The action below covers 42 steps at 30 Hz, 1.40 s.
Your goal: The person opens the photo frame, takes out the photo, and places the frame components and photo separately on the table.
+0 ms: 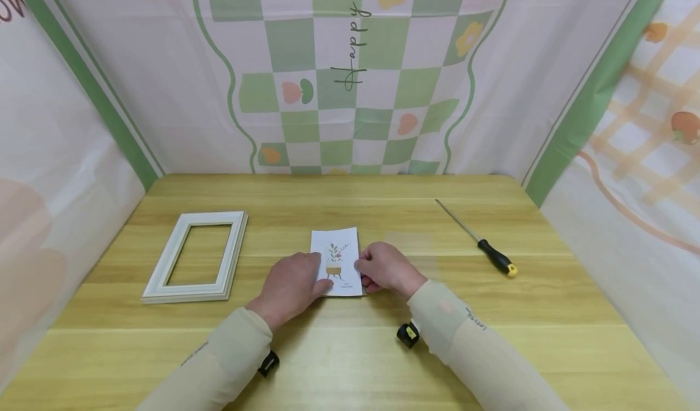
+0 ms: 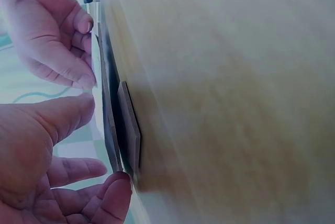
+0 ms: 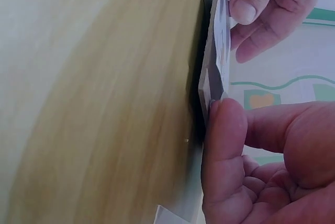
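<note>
A white card (image 1: 335, 239) printed with a potted plant lies over a thin backing board (image 2: 111, 114) at the middle of the table. In the left wrist view, a brown flap (image 2: 131, 130) stands out from the board's underside. My left hand (image 1: 292, 282) holds the left side, thumb over the card's lower left corner and a fingertip at the board's edge. At the right edge, my right hand (image 1: 387, 268) pinches the card and board between thumb and fingers. Left of both hands lies a white picture frame (image 1: 172, 256), its opening showing bare wood.
A screwdriver (image 1: 494, 256) with a black and yellow handle lies to the right, its shaft pointing away toward the back. Printed cloth (image 1: 377, 43) hangs behind the wooden table (image 1: 339, 192) and along both sides. Small black devices sit at both wrists.
</note>
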Available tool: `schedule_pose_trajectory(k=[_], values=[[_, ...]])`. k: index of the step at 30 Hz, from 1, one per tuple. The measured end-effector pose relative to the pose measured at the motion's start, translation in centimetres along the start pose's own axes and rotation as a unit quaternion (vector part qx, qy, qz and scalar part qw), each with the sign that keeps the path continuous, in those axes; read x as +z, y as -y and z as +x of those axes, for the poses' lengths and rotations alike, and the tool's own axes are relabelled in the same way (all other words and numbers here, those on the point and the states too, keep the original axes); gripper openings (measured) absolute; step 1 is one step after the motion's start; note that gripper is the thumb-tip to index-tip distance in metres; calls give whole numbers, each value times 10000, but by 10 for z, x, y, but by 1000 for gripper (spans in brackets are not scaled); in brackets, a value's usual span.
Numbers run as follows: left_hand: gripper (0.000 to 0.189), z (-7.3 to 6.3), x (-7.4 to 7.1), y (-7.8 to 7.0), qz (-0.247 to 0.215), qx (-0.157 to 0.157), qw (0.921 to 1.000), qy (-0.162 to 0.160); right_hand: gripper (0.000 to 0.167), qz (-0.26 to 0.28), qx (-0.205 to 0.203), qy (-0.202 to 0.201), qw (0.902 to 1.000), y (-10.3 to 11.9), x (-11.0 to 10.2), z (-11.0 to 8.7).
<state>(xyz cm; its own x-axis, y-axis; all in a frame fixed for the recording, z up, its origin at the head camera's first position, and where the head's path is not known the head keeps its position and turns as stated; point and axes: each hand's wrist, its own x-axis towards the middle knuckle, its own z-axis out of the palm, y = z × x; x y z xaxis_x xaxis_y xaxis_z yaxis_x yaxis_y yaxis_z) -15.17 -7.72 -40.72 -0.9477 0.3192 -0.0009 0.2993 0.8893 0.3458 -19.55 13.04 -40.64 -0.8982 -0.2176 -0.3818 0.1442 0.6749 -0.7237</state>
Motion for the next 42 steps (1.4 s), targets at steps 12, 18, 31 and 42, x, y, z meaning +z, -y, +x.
schedule_pose_trajectory(k=[12, 18, 31, 42], values=[[23, 2, 2, 3, -222, -15, 9974, -691, 14, -213, 63, -3, 9998, 1, 1, 1], [41, 0, 0, 3, -655, -162, 9944, -817, 12, -271, 115, -36, 9996, 1, 2, 1], [41, 0, -2, 7, -1156, -681, 9899, -457, 15, -272, 102, -59, 9996, 2, 2, -1], [38, -4, -12, 24, -1026, -742, 9901, -607, 15, -271, 21, -75, 9996, -1, 1, -1]])
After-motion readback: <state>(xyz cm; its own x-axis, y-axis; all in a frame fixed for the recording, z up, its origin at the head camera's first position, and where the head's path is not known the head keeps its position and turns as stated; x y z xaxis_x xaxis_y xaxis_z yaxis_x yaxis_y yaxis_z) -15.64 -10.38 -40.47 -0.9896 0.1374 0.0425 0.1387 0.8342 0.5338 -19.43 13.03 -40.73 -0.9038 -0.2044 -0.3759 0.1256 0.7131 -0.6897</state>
